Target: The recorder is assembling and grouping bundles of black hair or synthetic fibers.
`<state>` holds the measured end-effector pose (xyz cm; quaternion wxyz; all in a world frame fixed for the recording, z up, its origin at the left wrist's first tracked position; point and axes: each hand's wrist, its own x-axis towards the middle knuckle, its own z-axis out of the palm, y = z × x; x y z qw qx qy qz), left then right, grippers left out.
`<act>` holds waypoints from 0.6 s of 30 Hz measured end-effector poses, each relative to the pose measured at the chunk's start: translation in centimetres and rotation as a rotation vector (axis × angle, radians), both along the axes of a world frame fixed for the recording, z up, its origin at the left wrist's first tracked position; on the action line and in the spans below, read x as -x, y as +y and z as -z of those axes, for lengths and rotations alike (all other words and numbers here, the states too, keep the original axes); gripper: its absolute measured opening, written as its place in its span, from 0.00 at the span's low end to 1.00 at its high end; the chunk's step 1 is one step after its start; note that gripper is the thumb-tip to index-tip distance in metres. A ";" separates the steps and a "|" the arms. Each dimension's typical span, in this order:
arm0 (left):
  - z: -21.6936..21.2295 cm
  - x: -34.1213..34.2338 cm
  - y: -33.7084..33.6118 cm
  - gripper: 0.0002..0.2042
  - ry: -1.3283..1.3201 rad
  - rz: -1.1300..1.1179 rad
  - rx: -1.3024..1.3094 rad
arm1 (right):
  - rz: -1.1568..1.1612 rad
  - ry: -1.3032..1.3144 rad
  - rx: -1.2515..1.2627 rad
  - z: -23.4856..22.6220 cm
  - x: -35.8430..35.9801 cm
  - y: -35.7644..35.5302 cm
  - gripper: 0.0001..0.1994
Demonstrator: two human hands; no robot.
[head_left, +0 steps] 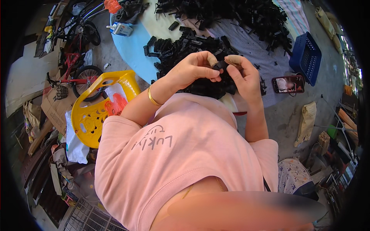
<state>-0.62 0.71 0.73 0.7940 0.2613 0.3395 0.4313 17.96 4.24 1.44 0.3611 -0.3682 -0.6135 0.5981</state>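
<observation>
A small black plastic part [220, 65] is held between my two hands over the near side of the table. My left hand [198, 68], below a gold bangle, pinches it from the left with thumb and index finger. From the right, my right hand [246, 77] grips it between thumb and fingertips. Tan coverings seem to wrap some of my fingertips. Just beyond and beneath both hands lies a pile of similar black plastic parts [175, 54]. A larger heap of black parts [246, 19] spreads across the far side of the table.
The cloth-covered table [127, 50] carries a small blue-and-white carton [120, 29] at far left. A phone [288, 84] and a blue plastic basket [305, 57] are at the right edge. A yellow plastic chair [86, 119] stands left, a red bicycle [73, 65] behind it.
</observation>
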 end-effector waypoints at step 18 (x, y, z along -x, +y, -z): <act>0.3 -1.9 -0.9 0.10 0.746 -0.401 -0.595 | 0.001 -0.218 -0.106 0.3 1.2 -0.9 0.07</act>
